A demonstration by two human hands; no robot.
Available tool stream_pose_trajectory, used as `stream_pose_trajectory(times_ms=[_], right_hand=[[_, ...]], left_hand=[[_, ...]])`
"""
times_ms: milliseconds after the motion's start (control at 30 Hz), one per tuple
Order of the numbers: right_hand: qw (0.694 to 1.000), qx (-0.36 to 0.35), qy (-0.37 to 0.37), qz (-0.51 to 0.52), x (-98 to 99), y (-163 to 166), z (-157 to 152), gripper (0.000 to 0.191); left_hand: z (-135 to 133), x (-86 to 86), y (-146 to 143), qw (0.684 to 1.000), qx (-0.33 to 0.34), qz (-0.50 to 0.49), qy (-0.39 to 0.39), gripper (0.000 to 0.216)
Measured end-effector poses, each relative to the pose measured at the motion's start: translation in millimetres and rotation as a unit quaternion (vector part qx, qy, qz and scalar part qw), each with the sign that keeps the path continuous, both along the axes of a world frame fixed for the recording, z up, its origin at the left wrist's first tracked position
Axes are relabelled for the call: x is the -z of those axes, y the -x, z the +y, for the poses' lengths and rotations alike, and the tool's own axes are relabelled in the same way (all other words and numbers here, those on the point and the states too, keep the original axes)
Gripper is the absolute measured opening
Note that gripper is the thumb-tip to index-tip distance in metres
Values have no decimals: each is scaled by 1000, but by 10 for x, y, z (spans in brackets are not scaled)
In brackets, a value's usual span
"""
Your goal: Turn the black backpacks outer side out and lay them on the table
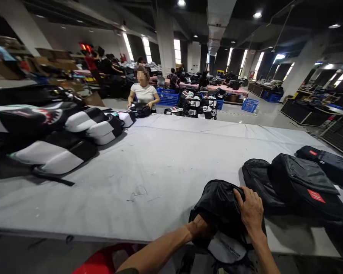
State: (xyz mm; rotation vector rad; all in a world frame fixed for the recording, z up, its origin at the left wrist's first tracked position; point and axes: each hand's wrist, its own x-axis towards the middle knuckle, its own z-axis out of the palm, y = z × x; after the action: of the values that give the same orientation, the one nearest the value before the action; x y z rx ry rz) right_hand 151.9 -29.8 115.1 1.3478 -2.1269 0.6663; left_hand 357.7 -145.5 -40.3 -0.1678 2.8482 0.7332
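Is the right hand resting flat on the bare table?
No, the right hand grips the top of the black backpack at the table's near edge.

one view only, worn on the head, looking forward and down across a grey table (160, 163) from its near edge. closest in, at the bottom of the picture, the left hand (201, 228) and right hand (251, 211) sit on a black bag (220, 205), close under the lens. farther off, a seated person (143, 93) faces back from the table's far end, the hall stretching behind.
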Motion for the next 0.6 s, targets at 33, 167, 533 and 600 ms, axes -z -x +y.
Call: stream_pose_trajectory(times_ms=[33,167,533,600], right_hand=[[1000,-1,1,5,-4,7,-13,74],[1000,-9,-4,9,-16,19,-37,74],[992,-56,115,3,-178,-288,129,45],[990,-89,109,-13,-179,-432,252,40]], left_hand=[[5,13,20,1000,-3,-2,-10,68],[19,45,51,1000,-20,8,-22,69],[12,136,25,996,-10,92,13,77],[4,124,43,993,1,114,-10,70]])
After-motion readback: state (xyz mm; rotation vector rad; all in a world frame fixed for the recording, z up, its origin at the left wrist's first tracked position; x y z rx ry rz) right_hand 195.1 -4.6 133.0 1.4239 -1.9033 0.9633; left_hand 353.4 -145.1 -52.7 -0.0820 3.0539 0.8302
